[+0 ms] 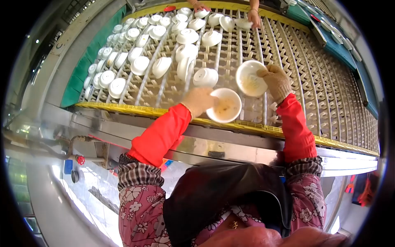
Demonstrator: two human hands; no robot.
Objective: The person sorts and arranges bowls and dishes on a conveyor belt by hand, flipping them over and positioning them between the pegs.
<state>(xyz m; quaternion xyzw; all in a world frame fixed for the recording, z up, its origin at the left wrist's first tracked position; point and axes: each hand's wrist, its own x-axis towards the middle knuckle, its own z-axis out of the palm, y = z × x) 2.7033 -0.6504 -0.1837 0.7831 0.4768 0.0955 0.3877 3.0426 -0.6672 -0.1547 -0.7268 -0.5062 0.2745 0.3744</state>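
My left hand [198,101], in a tan glove, grips the rim of a white bowl [230,108] with brownish residue inside, held over the near yellow edge. In my right hand [275,81], gloved too, is another white bowl [248,87], tilted so its stained inside shows, above the pegged conveyor [288,99]. Just beyond my left hand an upturned white bowl [205,77] lies on the pegs. Several more white bowls [140,65] rest in rows to the left, many of them upside down or leaning.
Across the conveyor are another person's hands [254,18], near bowls at the far edge. A yellow rail [135,109] and a metal ledge [214,146] run along the near side. More dishes [331,31] stand on a teal surface at the upper right.
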